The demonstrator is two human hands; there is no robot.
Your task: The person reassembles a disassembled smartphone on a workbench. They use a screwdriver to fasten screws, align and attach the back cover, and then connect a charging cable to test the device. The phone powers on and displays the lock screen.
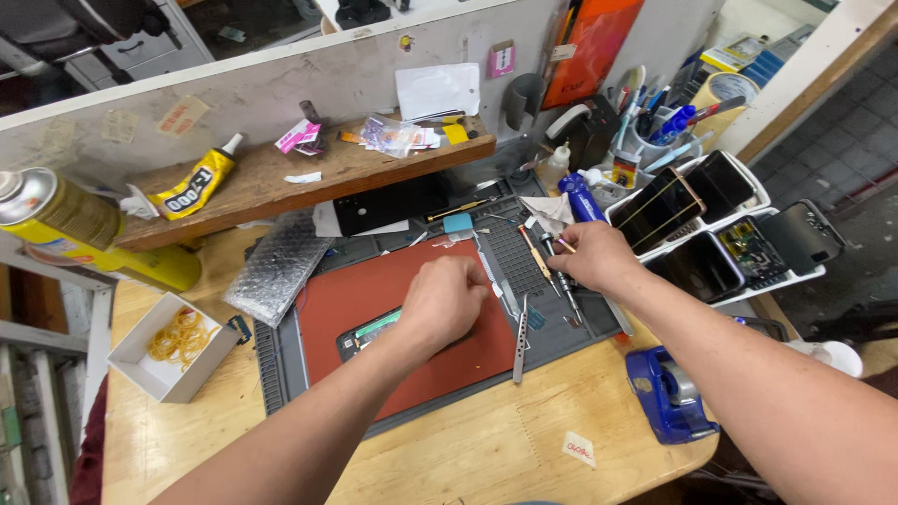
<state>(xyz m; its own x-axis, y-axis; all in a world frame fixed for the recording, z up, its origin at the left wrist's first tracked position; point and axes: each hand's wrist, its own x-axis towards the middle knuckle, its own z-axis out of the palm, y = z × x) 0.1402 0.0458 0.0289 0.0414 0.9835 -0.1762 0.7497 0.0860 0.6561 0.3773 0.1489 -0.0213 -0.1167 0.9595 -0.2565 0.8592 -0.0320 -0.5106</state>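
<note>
Pressing left hand (pixel 447 297) flat on phone (pixel 372 329) at red mat (pixel 374 281) centre, right hand (pixel 591 254) pinching screwdriver (pixel 559 271) in narrow grip, risking slipping tip gouging phone.

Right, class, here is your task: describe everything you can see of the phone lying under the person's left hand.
The phone lies flat on the red mat, tilted slightly, and looks opened: a dark frame with a greenish strip showing inside. Only its left end is visible, since the left hand rests on top and covers the rest. It looks like metal and plastic, though the detail is too small to be sure. Silver tweezers lie just to its right without touching it.
</note>
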